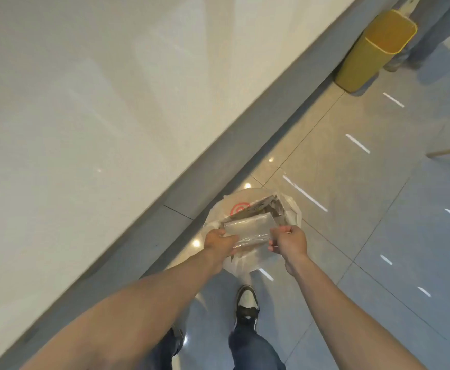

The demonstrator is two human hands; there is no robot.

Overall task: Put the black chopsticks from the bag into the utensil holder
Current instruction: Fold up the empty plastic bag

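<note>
Lower centre: left hand (pixel 218 243) and right hand (pixel 290 240) grip clear plastic packet (pixel 247 231) over open white bag (pixel 247 209); chopsticks unseen. Glossy tiled floor (pixel 378 236), pale wall (pixel 85 102) upper left, yellow bin (pixel 365 54) upper right

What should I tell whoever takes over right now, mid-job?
Left hand and right hand each grip one end of a clear plastic packet above the open white plastic bag on the floor. Black chopsticks not identifiable; the packet's contents are unclear. No utensil holder in view. Done: bag opened, packet lifted. Left: find the chopsticks, carry them to the holder, put them in.
</note>
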